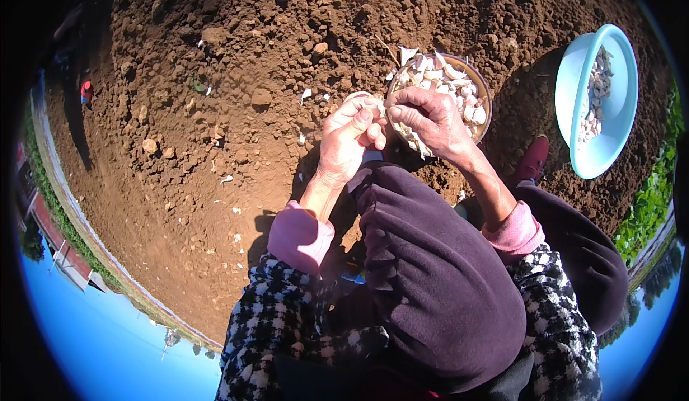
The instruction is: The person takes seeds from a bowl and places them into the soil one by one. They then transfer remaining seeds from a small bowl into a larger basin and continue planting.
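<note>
Between the fingertips of my left hand (347, 134) is a small whitish garlic piece (381, 108), partly hidden by the fingers. My right hand (430, 118) pinches at the same piece from the other side, thumb and index finger drawn together. Just beneath and beyond the right hand stands a round bowl (487, 97) with a brown rim. White and pinkish garlic cloves (452, 81) heap it to the top, and loose papery skins stick out at its edge. The right hand and wrist cover part of the bowl.
A light blue plastic basin (565, 86) at the right is partly filled with garlic cloves (595, 97). Brown cloddy soil (215, 89) surrounds me, strewn with bits of garlic skin (306, 95). A red shoe (533, 159) is near the basin; a red-and-blue object (86, 92) stands far left.
</note>
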`<action>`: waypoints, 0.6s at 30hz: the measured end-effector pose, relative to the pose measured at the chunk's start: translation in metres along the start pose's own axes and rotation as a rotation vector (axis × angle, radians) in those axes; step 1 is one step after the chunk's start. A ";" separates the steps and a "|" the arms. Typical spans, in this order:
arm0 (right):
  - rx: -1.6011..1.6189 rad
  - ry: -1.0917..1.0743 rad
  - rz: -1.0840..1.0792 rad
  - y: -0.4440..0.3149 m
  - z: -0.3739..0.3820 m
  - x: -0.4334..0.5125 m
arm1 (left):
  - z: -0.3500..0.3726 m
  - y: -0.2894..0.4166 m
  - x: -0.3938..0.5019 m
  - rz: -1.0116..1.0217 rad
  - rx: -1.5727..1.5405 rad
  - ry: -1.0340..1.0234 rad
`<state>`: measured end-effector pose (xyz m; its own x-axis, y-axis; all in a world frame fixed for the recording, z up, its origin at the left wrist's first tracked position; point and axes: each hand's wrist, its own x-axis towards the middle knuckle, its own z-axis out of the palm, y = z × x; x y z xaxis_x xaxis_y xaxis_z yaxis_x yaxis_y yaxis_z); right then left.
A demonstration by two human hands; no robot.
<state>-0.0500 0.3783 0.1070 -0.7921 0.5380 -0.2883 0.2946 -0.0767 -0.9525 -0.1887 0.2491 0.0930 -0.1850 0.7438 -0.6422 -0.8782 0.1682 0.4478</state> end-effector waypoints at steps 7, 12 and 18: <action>-0.313 -0.029 0.010 -0.006 0.004 0.001 | -0.019 0.010 0.003 0.259 0.519 0.036; -0.337 0.031 0.070 -0.003 0.001 0.003 | -0.059 0.067 0.030 0.480 0.917 0.420; -0.355 0.002 0.015 -0.001 0.004 0.005 | -0.068 0.083 0.091 0.554 1.537 0.471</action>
<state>-0.0563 0.3772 0.1060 -0.7856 0.5405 -0.3012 0.4737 0.2122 -0.8548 -0.3087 0.2863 0.0297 -0.6533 0.7296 -0.2023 0.4850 0.6084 0.6282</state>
